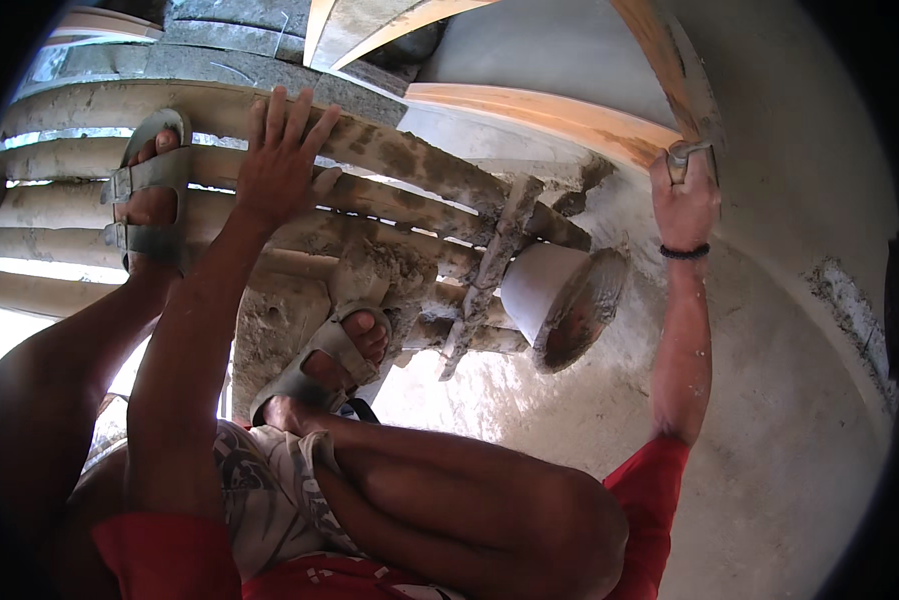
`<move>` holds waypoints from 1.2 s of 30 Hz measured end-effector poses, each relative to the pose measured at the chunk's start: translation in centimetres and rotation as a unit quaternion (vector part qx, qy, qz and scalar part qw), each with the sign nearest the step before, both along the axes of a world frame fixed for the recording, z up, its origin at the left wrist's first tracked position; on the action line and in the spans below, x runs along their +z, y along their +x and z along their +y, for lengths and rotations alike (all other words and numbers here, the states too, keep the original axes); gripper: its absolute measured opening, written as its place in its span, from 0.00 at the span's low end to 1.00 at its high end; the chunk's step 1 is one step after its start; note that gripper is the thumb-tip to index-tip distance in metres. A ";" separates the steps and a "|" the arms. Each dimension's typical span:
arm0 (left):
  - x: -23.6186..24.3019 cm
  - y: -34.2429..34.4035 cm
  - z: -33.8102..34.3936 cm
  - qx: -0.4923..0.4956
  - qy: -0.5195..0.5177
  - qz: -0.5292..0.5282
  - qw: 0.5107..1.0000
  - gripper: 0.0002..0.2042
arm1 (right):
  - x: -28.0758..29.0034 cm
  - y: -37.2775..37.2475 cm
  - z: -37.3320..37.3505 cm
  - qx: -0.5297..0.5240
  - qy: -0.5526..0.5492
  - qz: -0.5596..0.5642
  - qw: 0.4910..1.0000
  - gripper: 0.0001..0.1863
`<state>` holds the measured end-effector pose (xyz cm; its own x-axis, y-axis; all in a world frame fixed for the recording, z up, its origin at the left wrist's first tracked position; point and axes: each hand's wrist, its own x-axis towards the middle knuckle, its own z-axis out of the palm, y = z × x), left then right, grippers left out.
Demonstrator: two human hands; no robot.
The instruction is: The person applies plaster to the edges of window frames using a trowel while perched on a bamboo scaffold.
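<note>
My left hand (281, 165) lies with spread fingers on the top pole of the bamboo platform (409, 160); nothing is in it. Out to the right, my right hand (685, 205) is closed round the handle of a trowel (681, 155). Most of the trowel is hidden by my fingers; a thin grey edge seems to run up along the wall. The trowel is against the grey plastered wall (789, 150), beside the lower end of a curved wooden frame (659, 60).
My sandalled feet (154, 190) stand on the poles, which have gaps between them. A mortar-caked crosspiece (494, 270) ties the poles near their right end. A white bucket (539, 285) with a crusted rim hangs or rests there, tilted. Another wooden strip (539, 110) edges a recess.
</note>
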<state>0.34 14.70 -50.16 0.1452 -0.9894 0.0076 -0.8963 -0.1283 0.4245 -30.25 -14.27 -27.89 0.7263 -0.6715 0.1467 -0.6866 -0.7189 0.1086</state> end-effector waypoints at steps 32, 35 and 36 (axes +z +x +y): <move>0.3 0.2 -0.2 0.002 0.027 -0.035 0.999 0.41 | 3.5 1.7 -0.2 -0.023 0.073 0.169 0.983 0.11; 0.3 -0.2 -0.5 0.002 0.035 -0.031 0.999 0.41 | 2.5 0.7 1.4 0.027 0.078 0.102 0.991 0.10; 0.3 -0.1 -0.3 0.002 0.030 -0.026 0.999 0.41 | 2.3 0.7 1.8 0.017 0.077 0.078 0.994 0.11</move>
<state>0.23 14.41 -49.89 0.1495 -0.9878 -0.0438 -0.9162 -0.1550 0.3695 -29.50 -12.42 -25.63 0.7550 -0.6518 -0.0712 -0.6449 -0.7578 0.0987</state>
